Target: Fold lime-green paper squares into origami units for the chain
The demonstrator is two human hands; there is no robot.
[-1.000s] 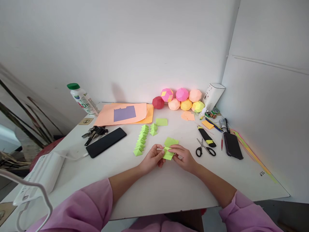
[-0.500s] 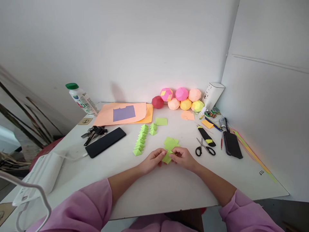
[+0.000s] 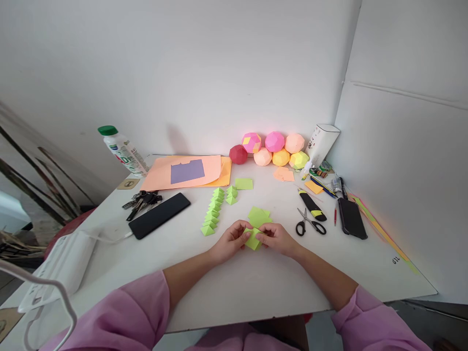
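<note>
Between my two hands is a small piece of green paper [image 3: 253,240], partly folded. My left hand [image 3: 232,241] pinches its left edge, thumb on top. On the opposite edge, the thumb and fingers of my right hand [image 3: 277,239] are closed as well. Fingertips beneath the paper are hidden. Just beyond my hands lie loose green paper squares [image 3: 259,215], overlapping. To the left, a row of folded green paper pieces [image 3: 213,213] runs away from me, with a shorter row [image 3: 231,194] beside it. A single flat green sheet [image 3: 243,184] lies farther back.
Scissors [image 3: 310,223], a utility knife [image 3: 312,204] and a phone [image 3: 352,218] lie at right. Several paper balls [image 3: 274,142] are stacked by the wall. At left are a black power bank or phone [image 3: 160,216], keys [image 3: 142,202], orange sheets [image 3: 157,175] and a bottle [image 3: 124,152].
The green paper in my hands has turned slightly and now shows a flatter, squarer face. Both hands stay in nearly the same place, and the other things on the table have not moved.
</note>
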